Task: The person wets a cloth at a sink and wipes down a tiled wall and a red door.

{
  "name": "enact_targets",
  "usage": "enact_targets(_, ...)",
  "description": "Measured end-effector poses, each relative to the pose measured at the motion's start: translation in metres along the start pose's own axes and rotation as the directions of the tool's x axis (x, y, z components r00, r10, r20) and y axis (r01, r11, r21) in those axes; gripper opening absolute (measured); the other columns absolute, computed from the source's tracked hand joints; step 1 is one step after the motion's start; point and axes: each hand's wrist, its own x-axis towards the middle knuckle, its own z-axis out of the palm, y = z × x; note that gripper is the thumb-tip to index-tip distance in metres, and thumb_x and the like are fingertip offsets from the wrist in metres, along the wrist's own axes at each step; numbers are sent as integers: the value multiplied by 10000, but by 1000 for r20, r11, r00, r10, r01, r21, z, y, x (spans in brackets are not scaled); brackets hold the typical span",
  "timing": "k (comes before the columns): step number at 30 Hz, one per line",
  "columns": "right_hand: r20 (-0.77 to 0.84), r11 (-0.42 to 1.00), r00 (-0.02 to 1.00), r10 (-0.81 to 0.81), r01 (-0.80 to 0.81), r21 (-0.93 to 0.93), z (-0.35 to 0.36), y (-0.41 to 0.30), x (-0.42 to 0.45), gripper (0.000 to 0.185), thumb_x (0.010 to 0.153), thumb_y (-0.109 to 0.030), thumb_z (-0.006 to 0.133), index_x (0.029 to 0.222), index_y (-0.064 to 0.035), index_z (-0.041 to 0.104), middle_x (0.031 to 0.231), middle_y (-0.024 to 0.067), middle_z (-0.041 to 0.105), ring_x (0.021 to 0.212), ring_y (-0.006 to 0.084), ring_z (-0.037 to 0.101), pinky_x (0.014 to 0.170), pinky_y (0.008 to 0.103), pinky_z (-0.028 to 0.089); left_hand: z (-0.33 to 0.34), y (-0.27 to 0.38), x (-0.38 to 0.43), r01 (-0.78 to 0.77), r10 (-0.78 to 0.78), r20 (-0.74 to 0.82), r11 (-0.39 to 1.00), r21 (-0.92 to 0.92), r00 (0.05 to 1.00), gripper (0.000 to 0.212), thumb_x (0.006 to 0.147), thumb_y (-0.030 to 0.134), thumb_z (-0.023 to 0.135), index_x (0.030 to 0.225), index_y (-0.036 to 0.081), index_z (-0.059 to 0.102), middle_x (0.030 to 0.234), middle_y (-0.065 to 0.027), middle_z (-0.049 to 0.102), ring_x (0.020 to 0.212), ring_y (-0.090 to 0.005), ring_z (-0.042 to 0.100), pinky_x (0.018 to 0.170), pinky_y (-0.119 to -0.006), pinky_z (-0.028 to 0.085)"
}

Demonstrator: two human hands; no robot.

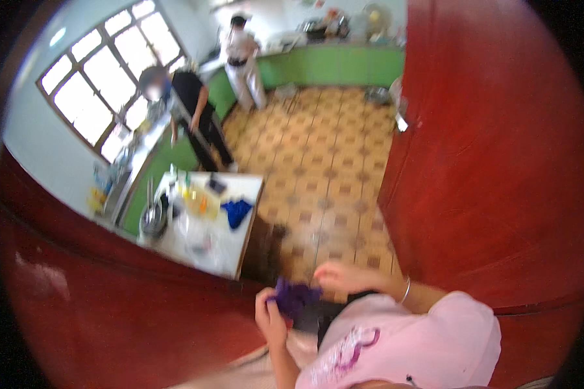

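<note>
A crumpled purple cloth [294,297] is gripped in my left hand [271,316], with its loose part spreading toward the right. Just beyond the cloth is my right hand [343,276], its fingers bent and blurred. A small gap seems to separate those fingers from the fabric, and I see nothing held in them. A bracelet [406,291] circles my right wrist. Both hands are in front of my pink shirt [409,335], between two red surfaces.
Red walls or panels [486,146] flank the opening. Ahead on the patterned tile floor [316,160] stands a white-topped table [224,250] with a blue cloth [237,212] and a metal pan [154,221]. Two people [192,97] are by the green counters [340,65].
</note>
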Motion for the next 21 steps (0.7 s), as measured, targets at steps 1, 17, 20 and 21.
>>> enact_targets(1, -23, 998, 998, -56, 57, 25, 13, 3, 3, 313, 876, -233, 520, 1083, -6, 581, 1043, 125, 607, 916, 236, 586, 825, 350, 470, -9, 8, 1, -26, 26, 27, 1000, 13, 999, 157, 873, 22, 430, 951, -2, 564, 955, -81, 578, 931, -192, 539, 874, -292, 412)
enact_targets(17, -38, 815, 967, 252, -191, 546, 64, 9, 30, 427, 890, -203, 593, 1258, -38, 453, 1072, 72, 567, 969, 162, 531, 848, 284, 441, -14, -29, 37, -154, 232, 273, 947, -281, 933, 340, 914, 154, 555, 1204, -2, 472, 916, -46, 576, 760, -106, 530, 703, -229, 439)
enact_targets(20, -114, 698, 883, 456, -276, 661, 53, -2, 43, 352, 857, -120, 618, 1182, -72, 490, 967, 74, 621, 783, 166, 626, 656, 296, 523, -31, -11, 59, -410, 407, 339, 910, -67, 848, 332, 921, 119, 522, 1215, -23, 466, 991, -144, 602, 881, -192, 592, 796, -336, 477)
enact_targets(21, -151, 637, 884, 443, -192, 747, 47, 13, 46, 318, 854, -96, 596, 1156, -74, 497, 934, 107, 623, 706, 211, 638, 592, 340, 539, -38, 18, 65, -230, 168, 494, 971, 68, 853, 341, 888, 116, 554, 1197, -15, 495, 1095, -195, 575, 1034, -304, 562, 917, -439, 438)
